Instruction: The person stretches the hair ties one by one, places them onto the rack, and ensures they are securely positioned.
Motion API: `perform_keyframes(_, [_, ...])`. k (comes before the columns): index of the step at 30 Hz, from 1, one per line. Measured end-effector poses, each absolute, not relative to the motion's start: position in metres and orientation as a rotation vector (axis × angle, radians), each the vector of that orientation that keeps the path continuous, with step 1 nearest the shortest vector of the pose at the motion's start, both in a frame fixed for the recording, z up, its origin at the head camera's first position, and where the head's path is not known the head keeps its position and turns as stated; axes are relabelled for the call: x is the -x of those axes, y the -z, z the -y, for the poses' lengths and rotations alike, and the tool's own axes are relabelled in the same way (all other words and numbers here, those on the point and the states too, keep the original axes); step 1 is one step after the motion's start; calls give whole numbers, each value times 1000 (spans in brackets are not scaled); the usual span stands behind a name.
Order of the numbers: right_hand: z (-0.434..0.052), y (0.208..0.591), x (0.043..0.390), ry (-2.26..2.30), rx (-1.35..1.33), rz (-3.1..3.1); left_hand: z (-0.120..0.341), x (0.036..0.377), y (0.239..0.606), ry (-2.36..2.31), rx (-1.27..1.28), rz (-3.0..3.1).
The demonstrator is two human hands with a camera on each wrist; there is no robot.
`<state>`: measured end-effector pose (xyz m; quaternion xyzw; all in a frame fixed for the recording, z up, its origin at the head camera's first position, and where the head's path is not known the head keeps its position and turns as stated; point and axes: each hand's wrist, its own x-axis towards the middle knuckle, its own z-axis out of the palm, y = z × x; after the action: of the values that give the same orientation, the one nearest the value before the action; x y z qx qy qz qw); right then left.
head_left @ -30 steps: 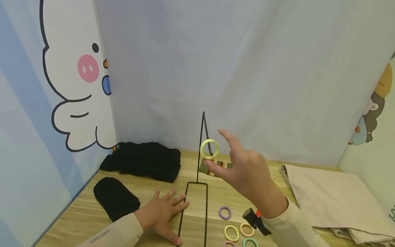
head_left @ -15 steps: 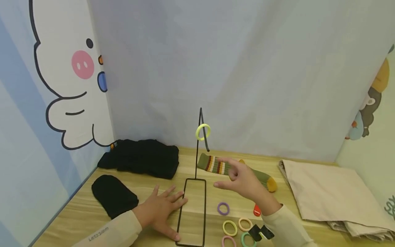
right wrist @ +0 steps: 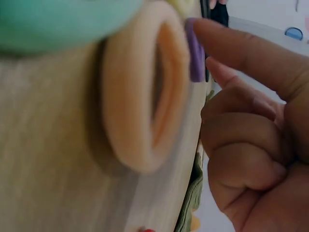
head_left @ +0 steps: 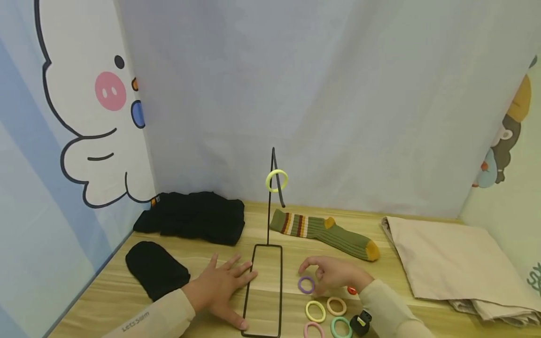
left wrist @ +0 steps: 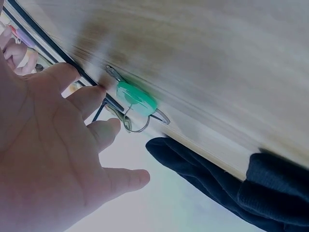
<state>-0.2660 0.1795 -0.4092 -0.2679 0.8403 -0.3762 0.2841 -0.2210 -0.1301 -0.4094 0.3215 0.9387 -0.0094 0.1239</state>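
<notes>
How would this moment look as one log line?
left hand: on stand base; right hand: at purple ring; one yellow ring: on stand arm

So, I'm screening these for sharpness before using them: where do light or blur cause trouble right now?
Head view: soft, even light, the purple ring and sock readable; left wrist view: the backdrop washes out to near white, the left hand dimmer; right wrist view: the green ring is blurred, the peach ring softly so, with a shadow on the table beside it.
</notes>
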Motion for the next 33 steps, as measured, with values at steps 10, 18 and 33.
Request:
perform_keyframes(10, [-176,407,263,894,778,-2320,130,223,412,21,-940,-2754])
perform_keyframes(18, [-181,394,254,993,829,-2328,130,221,411,23,-935,-2746])
perform_keyframes(33, [-157,305,194,1179,1165,-2558,130,220,412,38,-943,-2759])
